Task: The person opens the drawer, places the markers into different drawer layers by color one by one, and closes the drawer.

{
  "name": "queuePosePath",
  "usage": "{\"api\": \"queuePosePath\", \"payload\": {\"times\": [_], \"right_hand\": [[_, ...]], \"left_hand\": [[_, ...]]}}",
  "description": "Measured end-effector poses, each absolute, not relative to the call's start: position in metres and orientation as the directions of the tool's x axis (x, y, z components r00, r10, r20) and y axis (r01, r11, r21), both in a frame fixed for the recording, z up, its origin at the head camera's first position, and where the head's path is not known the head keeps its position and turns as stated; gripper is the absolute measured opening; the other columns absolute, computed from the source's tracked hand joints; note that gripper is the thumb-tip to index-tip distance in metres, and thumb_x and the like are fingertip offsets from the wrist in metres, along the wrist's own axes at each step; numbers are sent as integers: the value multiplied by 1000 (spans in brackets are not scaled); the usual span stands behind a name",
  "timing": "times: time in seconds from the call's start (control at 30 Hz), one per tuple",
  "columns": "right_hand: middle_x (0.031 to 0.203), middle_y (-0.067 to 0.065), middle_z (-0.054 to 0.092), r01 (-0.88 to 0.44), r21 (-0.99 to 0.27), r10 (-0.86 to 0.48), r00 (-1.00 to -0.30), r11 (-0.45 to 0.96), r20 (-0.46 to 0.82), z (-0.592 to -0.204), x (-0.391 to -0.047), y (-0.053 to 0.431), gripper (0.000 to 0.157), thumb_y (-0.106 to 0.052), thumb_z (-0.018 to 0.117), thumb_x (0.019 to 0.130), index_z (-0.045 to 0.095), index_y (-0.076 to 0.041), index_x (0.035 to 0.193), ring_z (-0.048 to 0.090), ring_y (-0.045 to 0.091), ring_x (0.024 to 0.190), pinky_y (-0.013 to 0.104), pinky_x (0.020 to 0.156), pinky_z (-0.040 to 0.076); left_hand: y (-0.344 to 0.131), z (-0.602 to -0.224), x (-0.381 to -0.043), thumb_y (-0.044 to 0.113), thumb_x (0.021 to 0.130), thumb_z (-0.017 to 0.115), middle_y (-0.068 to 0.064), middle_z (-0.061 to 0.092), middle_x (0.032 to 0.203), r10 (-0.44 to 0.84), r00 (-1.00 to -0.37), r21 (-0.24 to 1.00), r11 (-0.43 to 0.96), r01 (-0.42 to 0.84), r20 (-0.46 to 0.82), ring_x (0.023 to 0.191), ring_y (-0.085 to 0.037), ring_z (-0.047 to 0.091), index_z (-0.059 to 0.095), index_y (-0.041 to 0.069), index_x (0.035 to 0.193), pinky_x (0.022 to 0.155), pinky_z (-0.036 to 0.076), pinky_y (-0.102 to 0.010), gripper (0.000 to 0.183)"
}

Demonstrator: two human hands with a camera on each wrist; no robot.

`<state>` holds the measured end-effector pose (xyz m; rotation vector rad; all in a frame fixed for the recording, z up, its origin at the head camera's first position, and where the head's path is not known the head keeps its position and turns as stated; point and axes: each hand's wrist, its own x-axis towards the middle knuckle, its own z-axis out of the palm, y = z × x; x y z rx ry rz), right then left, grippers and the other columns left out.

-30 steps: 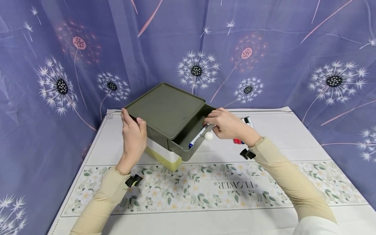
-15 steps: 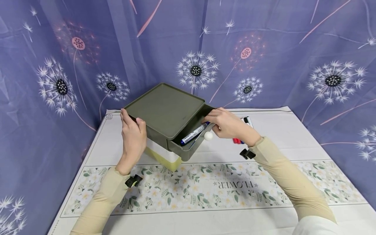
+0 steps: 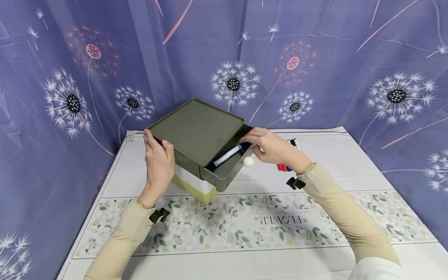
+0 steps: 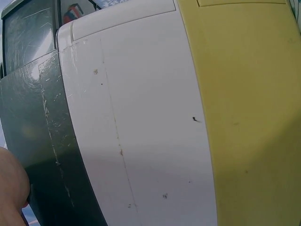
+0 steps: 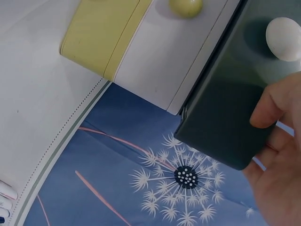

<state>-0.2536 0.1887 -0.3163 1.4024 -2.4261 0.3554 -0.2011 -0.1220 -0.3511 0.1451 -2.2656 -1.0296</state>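
A stacked drawer unit stands on the table with a dark green top, a white tier and a yellow tier. Its green drawer, with a round white knob, is pulled out. My left hand rests against the unit's side, its fingers at the back corner. The right hand grips the drawer's front wall, thumb outside, other fingers over the rim. In the drawer lies a blue-and-white marker, its far end close to those fingertips.
Several markers with black caps and red caps lie on the table behind my right wrist. A yellow knob sticks out from the white tier. A purple curtain hangs behind the table.
The marker in the drawer has shifted from beside the front wall toward the unit's inside. My left hand has stayed in place, and the right hand has barely moved.
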Motion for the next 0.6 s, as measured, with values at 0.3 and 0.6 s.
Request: {"api": "queuePosePath", "payload": {"times": [0.3, 0.6], "right_hand": [[107, 7, 63, -894, -155, -688, -426, 420, 588, -315, -257, 203, 49, 9, 42, 70, 63, -6, 112, 53, 19, 101, 28, 75, 39], [96, 12, 68, -810, -267, -389, -505, 522, 770, -316, -269, 228, 35, 11, 46, 77, 66, 0, 104, 62, 22, 82, 17, 77, 46]], "left_hand": [[-121, -351, -202, 24, 94, 31, -33, 18, 146, -343, -791, 708, 689, 154, 506, 113, -52, 45, 11, -8, 144, 94, 38, -52, 62], [-121, -351, -201, 24, 94, 30, -33, 17, 146, -342, -794, 710, 688, 154, 503, 109, -53, 47, 10, -7, 144, 93, 40, -53, 62]]}}
